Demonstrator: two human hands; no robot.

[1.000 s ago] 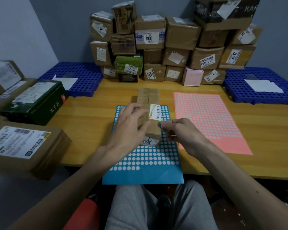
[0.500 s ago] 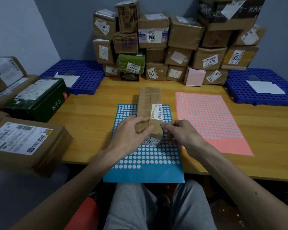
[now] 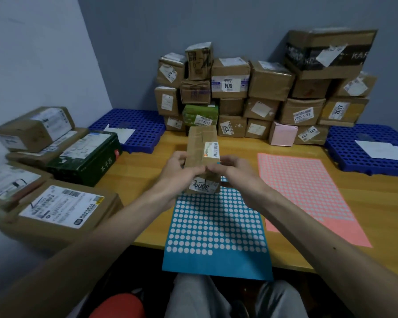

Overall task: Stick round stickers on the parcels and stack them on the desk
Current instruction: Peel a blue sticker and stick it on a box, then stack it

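A long brown parcel sits in the middle of the view, held between both hands above the far end of the blue sticker sheet (whether its near end touches the sheet cannot be told). The left hand grips the parcel's left side, fingers curled round it and the thumb lying across the top face. The right hand grips the right edge, its fingertips pressed to the cardboard just beside a small blue round sticker. A white barcode label is on the parcel's top face near the right edge, and a handwritten label marks the end facing the camera. The blue sheet lies on the wooden tabletop and overhangs its near edge above the person's lap; a pink sticker sheet lies flat just to its right. Along the back wall stands a stack of parcels several rows high, mostly brown, with a green box and a pink box in the lower rows. A blue gridded tray sits at the stack's left and another at its right, each with white paper on it. At the far left, more parcels are piled, among them a dark green box.
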